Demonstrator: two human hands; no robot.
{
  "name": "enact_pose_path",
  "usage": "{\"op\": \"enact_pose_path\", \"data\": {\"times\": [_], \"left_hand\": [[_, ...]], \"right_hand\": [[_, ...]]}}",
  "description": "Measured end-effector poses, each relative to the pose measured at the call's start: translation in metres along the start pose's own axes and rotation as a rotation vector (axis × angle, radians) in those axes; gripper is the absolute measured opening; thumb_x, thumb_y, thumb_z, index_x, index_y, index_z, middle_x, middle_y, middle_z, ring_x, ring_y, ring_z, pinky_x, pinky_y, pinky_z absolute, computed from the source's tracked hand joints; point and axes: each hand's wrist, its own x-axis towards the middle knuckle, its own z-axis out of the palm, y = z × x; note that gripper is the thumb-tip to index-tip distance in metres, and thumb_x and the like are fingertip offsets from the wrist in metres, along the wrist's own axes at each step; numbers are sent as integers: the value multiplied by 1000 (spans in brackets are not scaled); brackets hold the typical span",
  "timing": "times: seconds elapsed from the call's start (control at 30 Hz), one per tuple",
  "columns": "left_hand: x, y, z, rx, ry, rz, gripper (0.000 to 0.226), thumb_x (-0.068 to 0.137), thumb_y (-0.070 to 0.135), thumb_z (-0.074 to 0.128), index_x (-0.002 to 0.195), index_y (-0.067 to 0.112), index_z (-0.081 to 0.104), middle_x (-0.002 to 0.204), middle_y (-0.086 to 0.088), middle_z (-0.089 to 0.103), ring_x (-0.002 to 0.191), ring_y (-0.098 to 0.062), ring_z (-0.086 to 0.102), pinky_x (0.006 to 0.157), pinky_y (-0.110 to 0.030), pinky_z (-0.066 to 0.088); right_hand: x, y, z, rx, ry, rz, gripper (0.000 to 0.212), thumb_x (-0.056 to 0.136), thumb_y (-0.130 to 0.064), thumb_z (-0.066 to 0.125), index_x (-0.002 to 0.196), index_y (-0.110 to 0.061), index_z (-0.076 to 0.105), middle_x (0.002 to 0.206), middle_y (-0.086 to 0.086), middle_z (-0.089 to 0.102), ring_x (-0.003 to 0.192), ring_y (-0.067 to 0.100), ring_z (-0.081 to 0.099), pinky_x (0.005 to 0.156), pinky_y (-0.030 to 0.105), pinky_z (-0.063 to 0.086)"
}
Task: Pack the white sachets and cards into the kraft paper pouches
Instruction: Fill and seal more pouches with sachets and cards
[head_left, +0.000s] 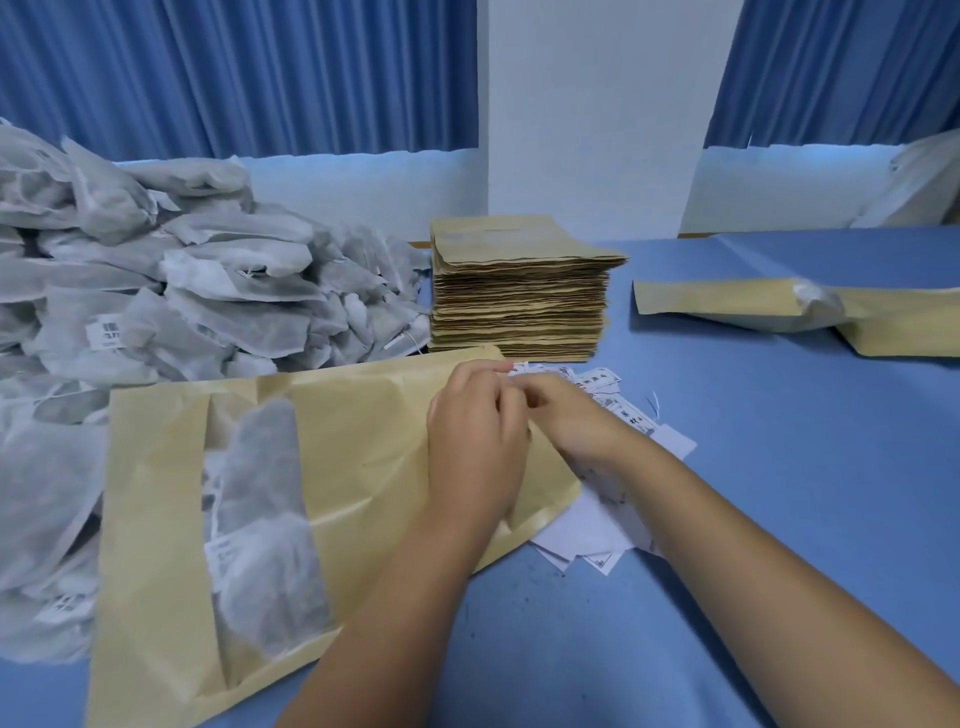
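Observation:
A kraft paper pouch (363, 447) lies flat before me, and white sachets (270, 509) show through its clear window. My left hand (475, 441) rests on the pouch's right end, fingers curled at its edge. My right hand (566, 415) meets it there, fingertips pinching something small and white, probably a card, though my hands hide most of it. Loose white printed cards (618, 499) lie under and beside my right wrist. A big heap of white sachets (156, 280) fills the left side.
A tall stack of flat kraft pouches (519, 301) stands behind my hands. Filled pouches (810, 312) lie at the right on the blue table (805, 493). Blue curtains and a white pillar are behind.

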Motion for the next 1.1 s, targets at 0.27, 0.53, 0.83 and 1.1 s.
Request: {"op": "enact_pose_path", "data": {"times": [0.27,0.53,0.83,1.1], "left_hand": [[0,-2,2,51,0,3,31,92,7,44,64,21,46,99,10,57,98,3,46,96,-43,41],[0,-6,0,48,16,-12,29,93,7,44,66,11,55,99,12,54,93,13,37,98,-44,40],[0,-6,1,76,19,-4,28,94,8,44,71,8,60,99,13,53,93,13,37,97,-40,40],[1,-6,-1,81,26,-2,29,96,10,44,73,8,61,99,14,53,93,13,36,98,-39,39]], "right_hand": [[-1,26,-33,-475,141,152,20,82,-18,70,96,-31,67,105,-1,63,95,19,56,83,36,51],[-1,30,-43,-379,-19,142,41,80,-33,77,118,-30,62,88,-25,49,78,-4,49,67,15,35],[-1,29,-42,-364,29,136,24,78,-29,80,101,-26,71,87,-9,66,79,10,62,73,25,51],[-9,16,-46,-434,305,3,14,90,-19,56,83,-25,68,77,-17,62,77,12,60,66,29,49]]}}
